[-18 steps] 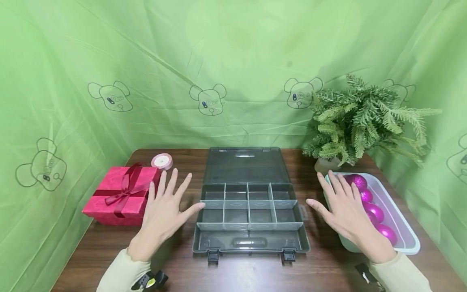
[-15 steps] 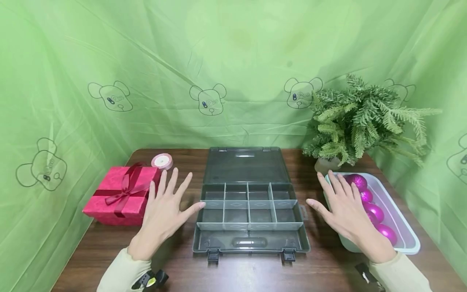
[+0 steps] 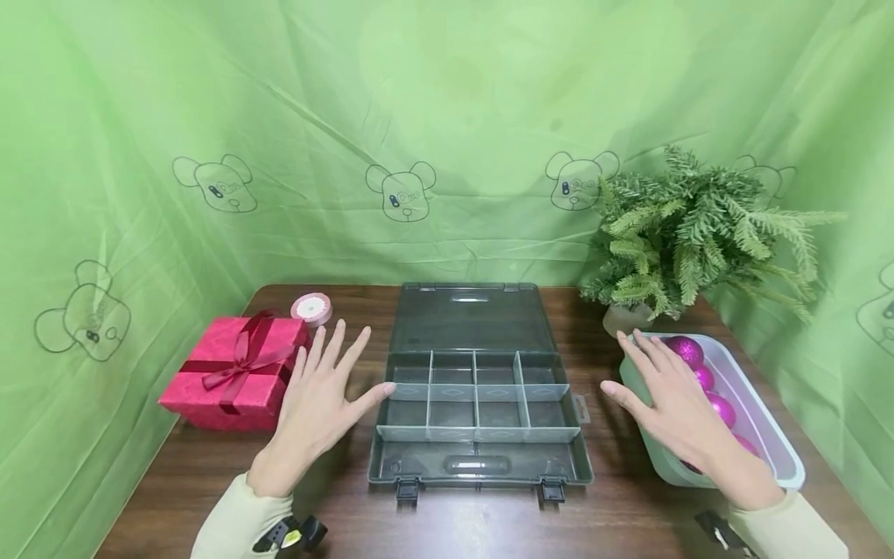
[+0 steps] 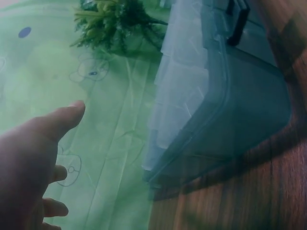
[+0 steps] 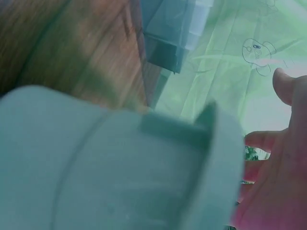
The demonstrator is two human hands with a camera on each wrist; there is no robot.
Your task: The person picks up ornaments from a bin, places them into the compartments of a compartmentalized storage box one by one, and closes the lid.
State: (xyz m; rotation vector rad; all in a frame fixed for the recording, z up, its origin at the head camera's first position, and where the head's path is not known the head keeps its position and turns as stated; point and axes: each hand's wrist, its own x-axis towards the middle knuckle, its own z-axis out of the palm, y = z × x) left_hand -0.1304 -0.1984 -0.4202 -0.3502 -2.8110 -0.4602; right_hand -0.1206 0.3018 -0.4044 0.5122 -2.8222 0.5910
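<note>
My left hand is held with fingers spread, between a red gift box tied with a dark red bow and a grey divided organizer box. Its thumb tip reaches the organizer's left edge in the head view. The organizer lies with its lid folded back, and its compartments hold nothing. My right hand, fingers extended, overlaps a pale tub and holds nothing. Several shiny magenta balls lie in that tub, some hidden behind the hand. In the right wrist view the tub's wall fills the foreground.
A roll of pink ribbon lies behind the gift box. At the back right a small artificial fir stands behind the tub. Two black latches jut from the organizer's front. Green cloth encloses the brown wooden table.
My right hand has shifted slightly to the right over the tub, covering more of the balls. My left hand has moved very slightly right. The objects on the table stay in place.
</note>
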